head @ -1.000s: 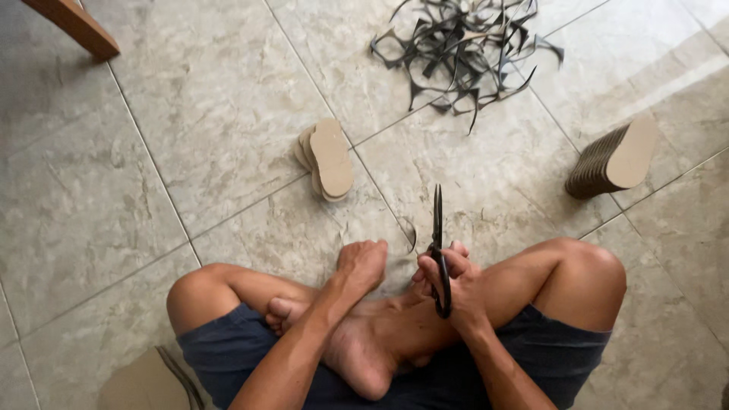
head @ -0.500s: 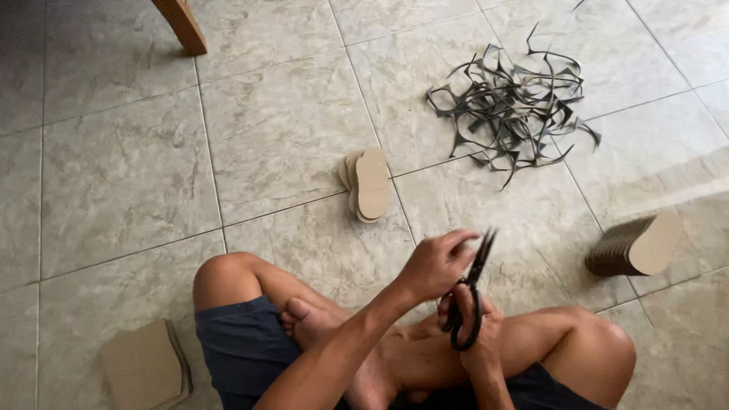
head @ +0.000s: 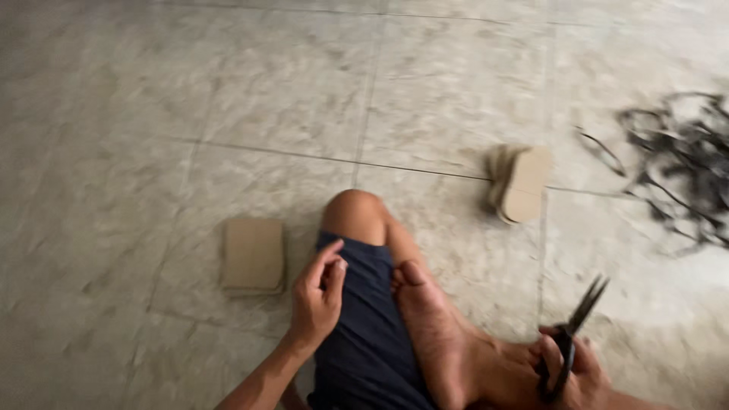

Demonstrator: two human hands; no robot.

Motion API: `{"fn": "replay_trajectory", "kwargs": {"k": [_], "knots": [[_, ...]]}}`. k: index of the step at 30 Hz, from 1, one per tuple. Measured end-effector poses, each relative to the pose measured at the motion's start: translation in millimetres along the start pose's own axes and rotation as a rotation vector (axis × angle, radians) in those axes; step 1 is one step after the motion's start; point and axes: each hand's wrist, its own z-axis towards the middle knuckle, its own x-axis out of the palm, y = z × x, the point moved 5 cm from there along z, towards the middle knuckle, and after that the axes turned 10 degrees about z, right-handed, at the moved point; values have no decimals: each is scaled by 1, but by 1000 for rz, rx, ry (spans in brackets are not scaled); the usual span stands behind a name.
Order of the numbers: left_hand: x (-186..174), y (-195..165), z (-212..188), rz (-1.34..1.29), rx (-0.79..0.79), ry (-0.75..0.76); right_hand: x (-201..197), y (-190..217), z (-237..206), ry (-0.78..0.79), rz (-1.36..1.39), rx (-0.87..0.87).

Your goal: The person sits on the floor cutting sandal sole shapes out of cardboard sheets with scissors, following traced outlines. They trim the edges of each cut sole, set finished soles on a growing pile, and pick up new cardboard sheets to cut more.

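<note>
Hovering loosely curled and empty over the shorts, the left hand (head: 317, 298) is nearer the cardboard stack (head: 254, 255), which lies flat just left of its fingers, long axis pointing away, while the right hand (head: 571, 372) grips open scissors (head: 571, 334).

My view swung left, so the tangle of dark strips (head: 676, 171) slid to the right edge and the standing stack of soles dropped out of sight. My left hand (head: 317, 298) let go of the work at my lap and moved out over my left thigh, empty, fingers loosely curled, toward the flat stack of tan rectangles (head: 253, 256) on the floor. My right hand (head: 571, 372) stayed low and kept the scissors (head: 571, 334), whose blades had parted slightly.
</note>
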Motion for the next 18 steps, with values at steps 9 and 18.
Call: {"fn": "replay_trajectory", "kwargs": {"k": [9, 18], "knots": [[-74, 102, 0, 731, -137, -94, 51, 3, -19, 373, -252, -297], [-122, 129, -24, 657, -376, -186, 101, -22, -33, 435, 141, 298]]}}
